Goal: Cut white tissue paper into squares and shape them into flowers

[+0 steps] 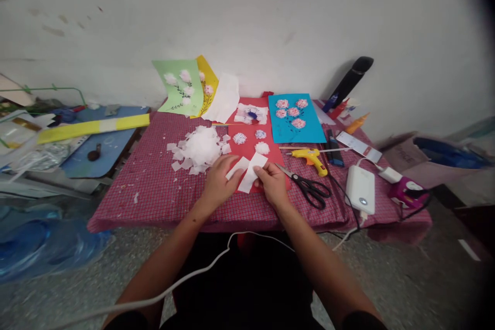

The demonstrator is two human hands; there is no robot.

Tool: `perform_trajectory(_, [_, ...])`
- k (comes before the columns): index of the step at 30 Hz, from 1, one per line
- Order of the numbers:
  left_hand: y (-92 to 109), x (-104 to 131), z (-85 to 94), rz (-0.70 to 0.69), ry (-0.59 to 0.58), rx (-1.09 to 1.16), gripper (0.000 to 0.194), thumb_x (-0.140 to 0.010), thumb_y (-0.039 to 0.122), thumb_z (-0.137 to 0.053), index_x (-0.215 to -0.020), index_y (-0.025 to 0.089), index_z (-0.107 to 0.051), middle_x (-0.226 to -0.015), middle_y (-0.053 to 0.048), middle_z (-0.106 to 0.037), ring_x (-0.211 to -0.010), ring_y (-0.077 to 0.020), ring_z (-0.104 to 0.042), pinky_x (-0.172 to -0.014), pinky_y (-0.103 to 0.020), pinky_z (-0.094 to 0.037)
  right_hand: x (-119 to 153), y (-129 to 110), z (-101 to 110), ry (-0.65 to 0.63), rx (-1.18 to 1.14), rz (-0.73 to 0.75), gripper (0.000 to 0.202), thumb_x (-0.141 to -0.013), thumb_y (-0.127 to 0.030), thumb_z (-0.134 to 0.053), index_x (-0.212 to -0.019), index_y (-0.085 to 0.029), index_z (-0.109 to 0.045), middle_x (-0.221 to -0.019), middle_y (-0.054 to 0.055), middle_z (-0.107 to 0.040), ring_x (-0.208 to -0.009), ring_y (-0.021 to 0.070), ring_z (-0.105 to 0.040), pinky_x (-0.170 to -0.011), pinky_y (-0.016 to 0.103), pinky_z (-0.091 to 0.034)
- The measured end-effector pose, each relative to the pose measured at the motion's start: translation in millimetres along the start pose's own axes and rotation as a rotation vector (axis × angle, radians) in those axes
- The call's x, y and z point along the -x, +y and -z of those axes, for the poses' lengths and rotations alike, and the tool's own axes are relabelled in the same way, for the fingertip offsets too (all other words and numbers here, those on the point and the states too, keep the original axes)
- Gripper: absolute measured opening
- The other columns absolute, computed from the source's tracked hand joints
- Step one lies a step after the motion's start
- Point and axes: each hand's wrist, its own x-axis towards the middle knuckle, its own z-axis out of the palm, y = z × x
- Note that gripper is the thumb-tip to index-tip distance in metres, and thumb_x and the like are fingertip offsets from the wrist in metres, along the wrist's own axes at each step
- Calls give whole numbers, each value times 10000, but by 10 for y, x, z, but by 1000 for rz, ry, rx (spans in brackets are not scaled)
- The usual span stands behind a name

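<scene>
My left hand (221,181) holds a small white paper piece (237,167) between thumb and fingers. A longer white paper strip (251,174) is pinched in my right hand (271,181), and the two papers meet or nearly meet. Both are above the front of a red sheet (274,154), where several small tissue flowers (262,148) lie. Just left of my left hand is a heap of white tissue squares (201,148). Black-handled scissors (309,188) lie right of my right hand, below a yellow glue gun (310,158).
Blue card with pink flowers (284,126) lies behind the glue gun. Green card (185,90) leans on the wall. At right are a phone (359,146), a white power bank (360,188) and a purple block (408,192). A white cable (201,269) crosses in front of my body.
</scene>
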Motion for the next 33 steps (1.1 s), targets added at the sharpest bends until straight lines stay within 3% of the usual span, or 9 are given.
perform_trajectory(2, [93,30,-78,14,-74,90,371,-858,378,-707,-1189,212,-695,-1159,-89,-710,-1073,-243,-636,-997,-407,-480,25,-1,7,-37,95,93,241,-844,-443,-720,-781,-216,-670,-615,-28,-641,-543,143,-546,-551,268,-434])
perform_trajectory(5, [102,33,-193,139,-121,342,233,-869,401,-691,-943,189,-752,-915,-54,-708,-859,-192,-621,-841,-317,-490,70,-13,23,-87,235,234,220,-883,-417,-682,-868,-207,-744,-766,11,-717,-674,171,-611,-646,293,-487])
perform_trajectory(9, [-59,-7,-228,259,-196,724,245,-818,402,-748,-918,179,-766,-983,-56,-705,-883,-180,-613,-822,-296,-484,105,-19,44,-153,274,322,224,-890,-410,-684,-980,-220,-763,-848,29,-740,-738,193,-641,-710,322,-518])
perform_trajectory(13, [-157,2,-180,333,-279,1006,326,-802,440,-766,-962,156,-768,-976,-85,-715,-833,-176,-622,-785,-309,-491,112,-22,62,-273,321,381,205,-906,-405,-670,-887,-225,-766,-826,38,-731,-745,195,-645,-732,332,-517])
perform_trajectory(18, [-143,33,-165,382,-252,1036,329,-821,430,-754,-987,145,-755,-948,-83,-715,-823,-173,-630,-779,-310,-495,133,-39,84,-356,279,327,279,-915,-465,-644,-970,-225,-774,-839,47,-733,-747,208,-659,-687,328,-518])
perform_trajectory(24, [-227,34,-219,450,-130,956,293,-745,402,-815,-793,134,-706,-712,6,-628,-639,-98,-522,-634,-238,-426,138,-12,48,-336,259,234,245,-889,-437,-683,-875,-203,-753,-757,23,-706,-667,178,-620,-642,305,-495])
perform_trajectory(33, [-210,29,-200,474,-123,996,285,-642,301,-875,-810,146,-706,-761,-1,-683,-667,-109,-573,-675,-253,-453,149,9,-10,-289,230,143,248,-869,-423,-695,-758,-210,-636,-630,-19,-590,-557,140,-519,-542,272,-432])
